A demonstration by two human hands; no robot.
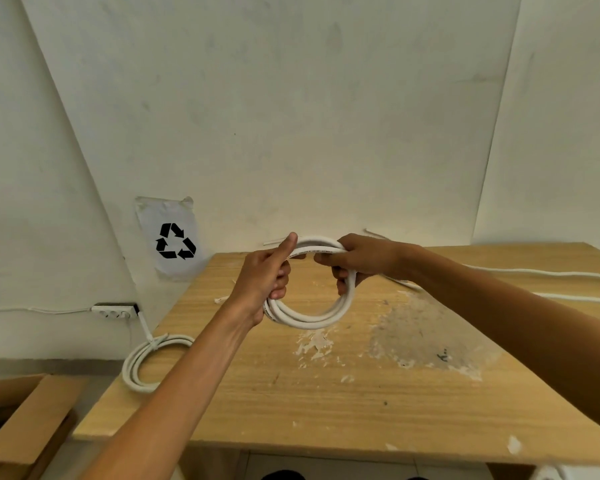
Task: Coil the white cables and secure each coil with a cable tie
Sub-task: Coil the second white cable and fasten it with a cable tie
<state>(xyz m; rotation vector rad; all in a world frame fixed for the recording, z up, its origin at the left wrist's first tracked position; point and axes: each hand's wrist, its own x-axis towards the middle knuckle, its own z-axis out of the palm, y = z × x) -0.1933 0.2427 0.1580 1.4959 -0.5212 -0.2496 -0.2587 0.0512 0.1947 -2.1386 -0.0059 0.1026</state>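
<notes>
A white cable coil (312,315) of several loops hangs upright above the wooden table (343,393). My left hand (267,275) grips its left side, thumb raised along the top. My right hand (357,261) grips the upper right of the same coil, fingers curled through the loop. Loose white cable (541,273) trails from behind my right forearm across the table to the right edge. A second coil (142,362), bound with a white cable tie (155,342), lies at the table's left edge. Thin white strips, maybe ties, (274,242) lie at the back edge by the wall.
A white power strip (113,311) is fixed to the left wall below a recycling sign (174,240). An open cardboard box (21,427) stands at lower left. The tabletop has white paint patches (413,337).
</notes>
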